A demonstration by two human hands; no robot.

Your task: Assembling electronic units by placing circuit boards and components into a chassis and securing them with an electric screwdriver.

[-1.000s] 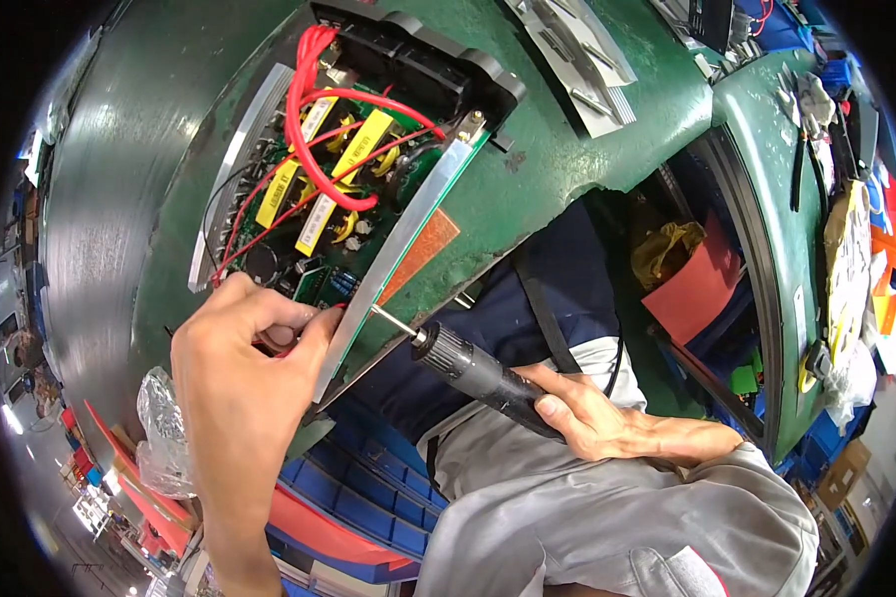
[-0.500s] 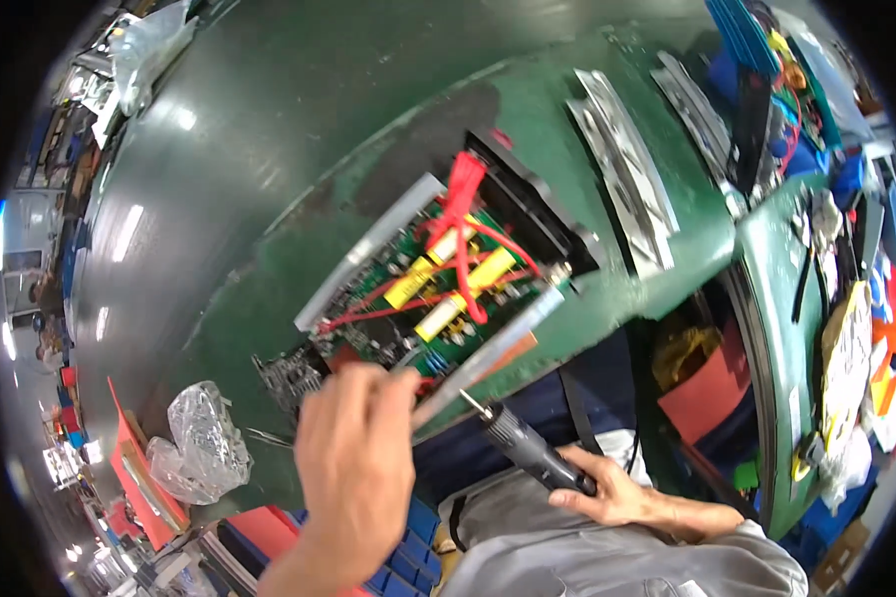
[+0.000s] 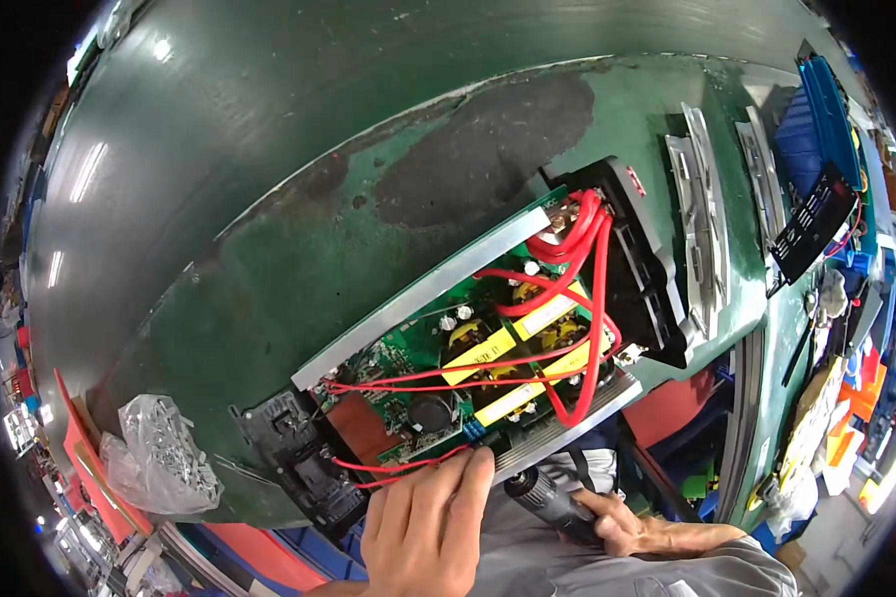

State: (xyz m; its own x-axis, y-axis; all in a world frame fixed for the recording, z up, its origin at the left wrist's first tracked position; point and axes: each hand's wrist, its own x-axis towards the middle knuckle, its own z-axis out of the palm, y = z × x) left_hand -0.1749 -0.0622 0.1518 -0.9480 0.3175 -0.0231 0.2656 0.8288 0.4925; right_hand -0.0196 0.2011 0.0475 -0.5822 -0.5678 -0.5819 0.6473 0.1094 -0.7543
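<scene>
An opened electronic unit [image 3: 423, 294] lies at a slant on the green bench. It carries a green circuit board, yellow-taped coils, looping red wires [image 3: 597, 318] and metal side rails. One black end panel [image 3: 647, 269] is at its far right end and another black end piece [image 3: 304, 448] at the near left. My left hand [image 3: 428, 522] has its fingers closed over the near rail [image 3: 567, 423]; its thumb is hidden. In my right hand [image 3: 617, 522] is a dark electric screwdriver [image 3: 548, 502], held low beside the near rail. Its bit is out of sight.
Shiny metal strips [image 3: 702, 219] lie to the right of the unit. Beyond them are a slotted black panel [image 3: 811, 229] and blue bins [image 3: 826, 119]. A clear plastic bag of small parts [image 3: 164, 458] and tweezers [image 3: 247, 471] sit at the left.
My left hand has come onto the unit's near rail. The unit sits differently in view, with its near-left black end piece showing more fully. The screwdriver's bit has gone out of sight.
</scene>
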